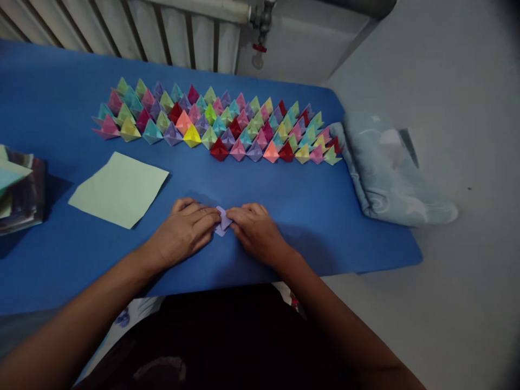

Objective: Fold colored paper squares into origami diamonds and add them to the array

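Note:
A small folded purple paper (221, 222) lies on the blue table (260, 187) near its front edge, between my two hands. My left hand (184, 227) rests on the table with its fingers together on the paper's left side. From the other side, my right hand (257, 228) holds the paper's right side with its thumb and fingers closed on it. Parts of the paper are hidden under the fingertips. A pale green sheet (119, 189) lies flat to the left of my left hand.
Rows of colourful folded paper pieces (219, 124) stand along the back. At the far left is a stack with papers (24, 189). A folded grey-blue cloth (390, 173) lies at the right end. A radiator (162, 38) stands behind the table.

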A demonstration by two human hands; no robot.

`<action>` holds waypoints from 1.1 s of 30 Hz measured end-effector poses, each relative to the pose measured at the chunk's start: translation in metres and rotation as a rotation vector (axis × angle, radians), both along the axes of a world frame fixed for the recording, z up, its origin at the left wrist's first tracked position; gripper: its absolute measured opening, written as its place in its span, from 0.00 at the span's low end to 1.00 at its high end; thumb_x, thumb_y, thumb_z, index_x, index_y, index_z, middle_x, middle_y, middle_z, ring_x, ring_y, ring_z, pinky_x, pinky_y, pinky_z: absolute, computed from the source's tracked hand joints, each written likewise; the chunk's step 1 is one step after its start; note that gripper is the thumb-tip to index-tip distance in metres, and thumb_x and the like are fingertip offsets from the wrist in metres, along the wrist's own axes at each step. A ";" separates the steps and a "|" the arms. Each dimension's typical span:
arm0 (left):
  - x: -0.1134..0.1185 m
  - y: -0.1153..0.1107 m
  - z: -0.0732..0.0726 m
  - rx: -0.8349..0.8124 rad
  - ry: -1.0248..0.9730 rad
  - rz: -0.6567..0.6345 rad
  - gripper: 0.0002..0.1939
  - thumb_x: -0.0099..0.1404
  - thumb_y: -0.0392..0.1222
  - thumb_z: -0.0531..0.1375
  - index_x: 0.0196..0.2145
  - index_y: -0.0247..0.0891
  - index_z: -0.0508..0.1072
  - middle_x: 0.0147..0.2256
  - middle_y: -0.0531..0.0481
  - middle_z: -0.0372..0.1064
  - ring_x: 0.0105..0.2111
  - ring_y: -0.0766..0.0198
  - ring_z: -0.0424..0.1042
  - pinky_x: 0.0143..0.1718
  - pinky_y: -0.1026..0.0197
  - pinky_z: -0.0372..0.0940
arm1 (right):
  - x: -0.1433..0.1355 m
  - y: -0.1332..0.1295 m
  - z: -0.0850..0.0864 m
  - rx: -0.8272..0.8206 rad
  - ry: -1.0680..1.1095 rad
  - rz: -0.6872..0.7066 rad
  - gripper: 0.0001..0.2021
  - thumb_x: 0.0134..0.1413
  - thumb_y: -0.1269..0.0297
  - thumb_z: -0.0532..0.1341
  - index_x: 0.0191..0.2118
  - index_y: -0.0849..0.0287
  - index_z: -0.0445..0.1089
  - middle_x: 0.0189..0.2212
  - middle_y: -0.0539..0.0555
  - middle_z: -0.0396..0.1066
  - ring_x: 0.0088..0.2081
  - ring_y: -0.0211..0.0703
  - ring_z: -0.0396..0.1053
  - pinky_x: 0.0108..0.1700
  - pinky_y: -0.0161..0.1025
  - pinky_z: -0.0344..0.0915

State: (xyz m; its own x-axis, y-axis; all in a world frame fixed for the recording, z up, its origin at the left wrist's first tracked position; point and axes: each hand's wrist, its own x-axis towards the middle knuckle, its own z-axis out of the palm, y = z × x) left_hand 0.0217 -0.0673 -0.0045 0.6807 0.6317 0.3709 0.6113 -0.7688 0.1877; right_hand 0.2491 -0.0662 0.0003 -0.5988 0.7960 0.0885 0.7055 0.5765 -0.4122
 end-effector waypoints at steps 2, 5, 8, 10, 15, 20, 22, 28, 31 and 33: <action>0.000 0.000 0.000 -0.054 -0.026 0.023 0.13 0.71 0.36 0.54 0.51 0.38 0.71 0.47 0.44 0.78 0.45 0.55 0.75 0.52 0.48 0.60 | 0.001 0.001 -0.002 -0.019 0.035 -0.005 0.14 0.68 0.68 0.54 0.54 0.57 0.72 0.52 0.57 0.75 0.50 0.51 0.65 0.53 0.49 0.61; 0.001 0.002 -0.002 -0.058 -0.043 0.022 0.15 0.72 0.38 0.54 0.53 0.36 0.71 0.47 0.43 0.78 0.44 0.55 0.74 0.50 0.49 0.60 | 0.002 0.002 -0.005 -0.024 0.060 0.008 0.14 0.68 0.67 0.54 0.52 0.57 0.73 0.52 0.57 0.75 0.50 0.51 0.65 0.53 0.50 0.62; 0.002 0.003 -0.004 -0.032 -0.051 0.005 0.14 0.73 0.40 0.53 0.52 0.39 0.73 0.48 0.44 0.77 0.45 0.55 0.74 0.48 0.50 0.60 | 0.003 0.002 -0.007 -0.013 0.083 0.016 0.13 0.68 0.68 0.54 0.51 0.56 0.73 0.53 0.56 0.75 0.50 0.50 0.66 0.54 0.50 0.62; 0.002 0.003 -0.005 -0.048 -0.060 0.015 0.14 0.73 0.41 0.53 0.50 0.39 0.75 0.48 0.44 0.77 0.45 0.55 0.74 0.48 0.50 0.61 | 0.003 0.002 -0.008 0.009 0.103 0.006 0.13 0.68 0.67 0.54 0.50 0.57 0.74 0.52 0.57 0.75 0.50 0.50 0.66 0.55 0.50 0.63; 0.004 0.002 -0.003 -0.107 -0.096 0.048 0.13 0.74 0.42 0.54 0.48 0.40 0.77 0.48 0.44 0.78 0.45 0.55 0.74 0.48 0.49 0.62 | 0.003 0.001 -0.007 0.037 0.138 -0.063 0.12 0.69 0.66 0.54 0.47 0.59 0.75 0.51 0.62 0.74 0.50 0.49 0.69 0.54 0.51 0.66; 0.008 0.002 -0.001 -0.129 -0.146 0.113 0.14 0.74 0.43 0.53 0.46 0.42 0.78 0.46 0.45 0.78 0.43 0.56 0.73 0.45 0.50 0.63 | 0.001 0.000 -0.004 0.008 0.174 -0.125 0.12 0.68 0.65 0.54 0.43 0.58 0.76 0.52 0.62 0.73 0.50 0.50 0.70 0.54 0.52 0.67; 0.009 0.002 -0.001 -0.135 -0.144 0.143 0.15 0.75 0.44 0.52 0.45 0.42 0.78 0.46 0.45 0.78 0.43 0.55 0.73 0.44 0.50 0.63 | 0.001 0.000 -0.004 -0.005 0.213 -0.154 0.11 0.67 0.65 0.55 0.43 0.57 0.76 0.53 0.61 0.72 0.51 0.49 0.70 0.55 0.51 0.67; 0.010 0.002 0.002 -0.152 -0.110 0.188 0.14 0.74 0.46 0.53 0.42 0.42 0.79 0.43 0.46 0.78 0.42 0.55 0.71 0.43 0.50 0.61 | -0.002 -0.001 -0.002 -0.033 0.252 -0.186 0.10 0.67 0.66 0.57 0.40 0.60 0.76 0.49 0.62 0.74 0.50 0.48 0.70 0.54 0.48 0.66; 0.010 0.002 0.002 -0.161 -0.115 0.218 0.15 0.74 0.46 0.53 0.39 0.42 0.80 0.41 0.46 0.77 0.42 0.55 0.70 0.43 0.50 0.60 | -0.005 0.002 -0.001 -0.046 0.243 -0.198 0.10 0.66 0.66 0.57 0.39 0.61 0.76 0.49 0.62 0.74 0.51 0.48 0.70 0.55 0.48 0.65; 0.011 0.002 0.002 -0.157 -0.126 0.237 0.15 0.74 0.46 0.53 0.38 0.42 0.80 0.40 0.46 0.77 0.41 0.55 0.70 0.43 0.50 0.60 | -0.006 0.003 0.000 -0.055 0.229 -0.203 0.09 0.66 0.66 0.57 0.38 0.61 0.75 0.49 0.62 0.75 0.51 0.48 0.70 0.55 0.49 0.65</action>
